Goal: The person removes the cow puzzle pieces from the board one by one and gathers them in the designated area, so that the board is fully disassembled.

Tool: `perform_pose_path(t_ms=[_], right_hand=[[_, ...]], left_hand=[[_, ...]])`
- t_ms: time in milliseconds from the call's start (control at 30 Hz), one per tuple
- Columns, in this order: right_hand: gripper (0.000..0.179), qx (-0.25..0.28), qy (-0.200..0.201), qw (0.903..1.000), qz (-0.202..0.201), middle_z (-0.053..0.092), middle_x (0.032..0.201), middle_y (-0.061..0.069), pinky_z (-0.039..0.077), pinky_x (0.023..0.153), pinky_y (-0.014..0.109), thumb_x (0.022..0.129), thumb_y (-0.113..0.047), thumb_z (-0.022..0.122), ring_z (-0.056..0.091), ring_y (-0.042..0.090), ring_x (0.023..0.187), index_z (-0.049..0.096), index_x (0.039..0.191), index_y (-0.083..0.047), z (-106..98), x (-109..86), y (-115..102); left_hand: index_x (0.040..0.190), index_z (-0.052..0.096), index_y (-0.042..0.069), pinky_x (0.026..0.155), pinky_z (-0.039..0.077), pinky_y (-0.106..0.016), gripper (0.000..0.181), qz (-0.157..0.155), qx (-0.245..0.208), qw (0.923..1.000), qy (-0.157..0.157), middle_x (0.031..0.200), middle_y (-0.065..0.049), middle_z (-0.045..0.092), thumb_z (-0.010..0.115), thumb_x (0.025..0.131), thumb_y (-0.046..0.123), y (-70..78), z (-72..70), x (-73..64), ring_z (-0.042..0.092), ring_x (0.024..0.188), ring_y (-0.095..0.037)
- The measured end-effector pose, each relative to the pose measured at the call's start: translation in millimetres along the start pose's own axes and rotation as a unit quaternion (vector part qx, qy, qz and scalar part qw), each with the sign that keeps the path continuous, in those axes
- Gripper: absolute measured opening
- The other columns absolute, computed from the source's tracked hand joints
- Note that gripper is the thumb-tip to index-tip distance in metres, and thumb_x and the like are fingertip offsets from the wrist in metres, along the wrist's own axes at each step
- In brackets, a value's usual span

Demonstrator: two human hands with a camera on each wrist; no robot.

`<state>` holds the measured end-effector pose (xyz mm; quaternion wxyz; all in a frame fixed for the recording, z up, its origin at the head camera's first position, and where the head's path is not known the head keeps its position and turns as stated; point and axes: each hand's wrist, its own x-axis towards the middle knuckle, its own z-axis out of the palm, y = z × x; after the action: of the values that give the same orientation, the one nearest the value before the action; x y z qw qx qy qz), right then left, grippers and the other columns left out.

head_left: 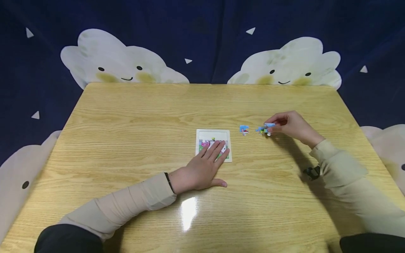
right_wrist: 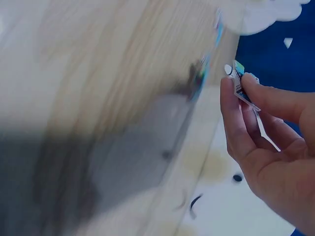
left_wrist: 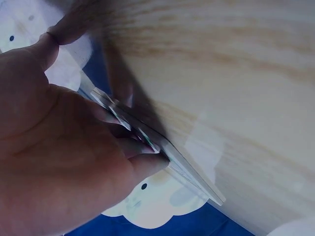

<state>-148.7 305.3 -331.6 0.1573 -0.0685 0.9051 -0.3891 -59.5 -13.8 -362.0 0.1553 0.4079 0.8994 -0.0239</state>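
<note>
Right hand (head_left: 291, 126) is closed in a pinch on a puzzle piece (right_wrist: 238, 81), judged light, stiff and creasable, best gripped by opposite edges. Leftward, a puzzle tray (head_left: 213, 130) is touched by the spread left hand (head_left: 204, 169).

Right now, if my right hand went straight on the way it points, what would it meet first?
Your right hand would probably meet the nearer loose jigsaw piece first, though the hand looks raised and might pass above.

Free passage: tabletop (head_left: 164, 100) along far edge, left to right; narrow gap between puzzle board (head_left: 213, 135) and loose piece (head_left: 244, 130). Obstacles: left hand (head_left: 205, 168) on board, left forearm (head_left: 126, 202) near left; right hand (head_left: 292, 127) with pinched piece (head_left: 269, 125), right.
</note>
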Motion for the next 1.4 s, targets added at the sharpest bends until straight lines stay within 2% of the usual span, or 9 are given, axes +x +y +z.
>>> perform_pose_path(t_ms=[233,367,467,733,900,1067,1167,1400], right_hand=[[0.027,-0.067,0.027,0.9971,0.026,0.065,0.088,0.011,0.050,0.063,0.027,0.090,-0.011,0.071,0.056,0.017,0.073,0.069,0.112,0.004,-15,-3.0,30],[0.028,-0.095,0.035,0.9943,0.034,0.066,0.088,0.011,0.045,0.059,0.025,0.090,-0.011,0.072,0.055,0.016,0.073,0.069,0.112,0.006,-17,-2.4,38],[0.026,-0.114,0.049,0.9919,0.025,0.066,0.087,0.011,0.044,0.058,0.025,0.089,-0.011,0.073,0.055,0.018,0.072,0.070,0.110,0.005,-16,-1.1,40],[0.023,-0.108,0.063,0.9919,0.024,0.066,0.087,0.011,0.046,0.057,0.022,0.087,-0.006,0.073,0.056,0.015,0.073,0.070,0.107,0.005,-13,0.6,45],[0.021,-0.105,0.074,0.9917,0.011,0.068,0.087,0.011,0.045,0.057,0.021,0.087,-0.006,0.073,0.058,0.014,0.072,0.070,0.106,0.004,-13,-1.0,44],[0.020,-0.102,0.110,0.9884,-0.020,0.071,0.090,0.014,0.046,0.059,0.018,0.089,-0.009,0.073,0.061,0.004,0.073,0.072,0.106,0.001,-16,-6.0,40],[0.020,-0.100,0.118,0.9873,-0.036,0.071,0.092,0.015,0.046,0.061,0.017,0.090,-0.010,0.072,0.060,0.000,0.073,0.072,0.106,0.001,-16,-8.9,35],[0.014,-0.084,0.112,0.9876,-0.072,0.070,0.088,0.012,0.049,0.061,0.018,0.089,-0.005,0.072,0.063,0.006,0.073,0.073,0.102,-0.001,2,-12.9,8]], left_hand=[[0.158,0.002,0.006,0.118,0.007,-0.045,0.097,0.000,-0.002,1.0000,0.003,0.162,-0.019,-0.007,0.038,0.093,0.069,-0.5,1.0,-0.2,-0.007,0.149,-0.031],[0.158,0.001,0.006,0.118,0.006,-0.045,0.097,0.001,-0.003,1.0000,0.002,0.162,-0.019,-0.009,0.038,0.093,0.069,-0.9,1.5,0.2,-0.008,0.148,-0.031],[0.157,0.001,0.005,0.118,0.006,-0.045,0.097,0.004,-0.005,1.0000,0.005,0.162,-0.019,-0.008,0.039,0.093,0.068,-1.5,1.8,1.1,-0.007,0.148,-0.031],[0.157,0.003,0.005,0.119,0.007,-0.045,0.097,0.007,-0.010,0.9999,0.011,0.162,-0.020,-0.007,0.040,0.094,0.068,-2.1,1.6,1.2,-0.006,0.149,-0.032],[0.157,0.007,0.003,0.118,0.011,-0.046,0.096,0.012,-0.005,0.9995,0.029,0.162,-0.022,-0.001,0.042,0.094,0.066,-1.5,-0.2,-1.5,-0.001,0.149,-0.034],[0.157,0.010,0.003,0.118,0.012,-0.045,0.095,0.017,-0.004,0.9989,0.043,0.162,-0.023,0.001,0.044,0.094,0.065,-1.1,-0.3,-3.1,0.001,0.149,-0.034],[0.157,0.011,0.003,0.118,0.013,-0.045,0.094,0.016,-0.003,0.9989,0.045,0.162,-0.023,0.002,0.044,0.094,0.065,-1.1,-0.3,-3.4,0.001,0.149,-0.034],[0.157,0.010,0.004,0.118,0.011,-0.046,0.095,0.014,-0.006,0.9992,0.038,0.162,-0.022,0.000,0.043,0.094,0.066,-1.0,1.3,-2.0,-0.001,0.149,-0.034]])
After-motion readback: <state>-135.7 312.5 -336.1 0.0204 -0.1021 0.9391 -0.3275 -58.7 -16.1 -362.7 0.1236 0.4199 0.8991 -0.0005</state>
